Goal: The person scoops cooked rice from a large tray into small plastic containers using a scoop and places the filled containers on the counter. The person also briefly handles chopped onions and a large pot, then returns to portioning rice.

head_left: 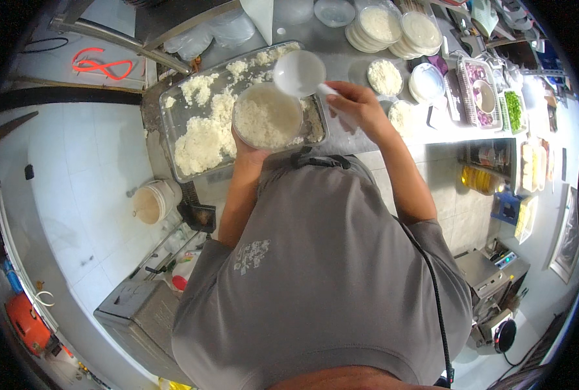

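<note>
My left hand [251, 148] holds a round clear plastic container [268, 116], partly filled with cooked white rice, over the metal tray [324, 134]. Loose clumps of rice [199, 146] lie in that tray, mostly on its left side. In my right hand [355, 107] is the handle of a white ladle or large spoon [299, 73], its round bowl just above the container's upper right rim. Whether the white bowl holds any rice cannot be told. Two filled rice containers [385, 77] [401, 117] stand to the right of my right hand.
Stacked containers of rice [373, 29] stand at the back of the steel counter, beside empty plastic bowls [334, 12]. On the right are white baskets of chopped red onion [475, 73] and chopped greens [513, 111]. A metal shelf post [167, 61] rises by the tray's back left corner.
</note>
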Demonstrator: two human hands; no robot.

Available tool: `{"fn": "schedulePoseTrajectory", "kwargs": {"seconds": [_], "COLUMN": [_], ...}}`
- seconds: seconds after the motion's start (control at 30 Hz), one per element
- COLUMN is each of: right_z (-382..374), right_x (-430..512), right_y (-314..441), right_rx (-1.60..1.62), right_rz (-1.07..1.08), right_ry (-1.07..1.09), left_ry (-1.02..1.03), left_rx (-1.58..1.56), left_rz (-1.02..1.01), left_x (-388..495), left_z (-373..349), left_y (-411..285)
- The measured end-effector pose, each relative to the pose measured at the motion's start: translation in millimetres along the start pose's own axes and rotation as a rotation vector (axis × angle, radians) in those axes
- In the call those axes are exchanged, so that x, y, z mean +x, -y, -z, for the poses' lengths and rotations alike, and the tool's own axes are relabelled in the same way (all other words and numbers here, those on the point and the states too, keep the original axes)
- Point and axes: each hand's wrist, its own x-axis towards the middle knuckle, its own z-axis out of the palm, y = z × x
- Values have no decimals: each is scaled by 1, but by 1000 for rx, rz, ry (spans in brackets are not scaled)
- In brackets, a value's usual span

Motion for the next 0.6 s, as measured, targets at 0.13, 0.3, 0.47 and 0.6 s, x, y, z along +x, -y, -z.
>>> {"fn": "schedulePoseTrajectory", "kwargs": {"seconds": [0.13, 0.3, 0.47, 0.6], "right_z": [13, -15, 22, 56], "right_x": [-19, -16, -22, -47], "right_y": [-1, -17, -40, -67], "right_rx": [-69, -461, 59, 182], "right_rz": [-14, 350, -69, -128], "right_ry": [23, 75, -33, -292], "left_ry": [-176, -98, 189, -206], "left_rx": [-608, 304, 480, -602], "left_rz": [416, 273, 235, 731], "left_x": [13, 23, 47, 92], "left_z": [9, 7, -2, -32], "left_y": [7, 28, 52, 97]}}
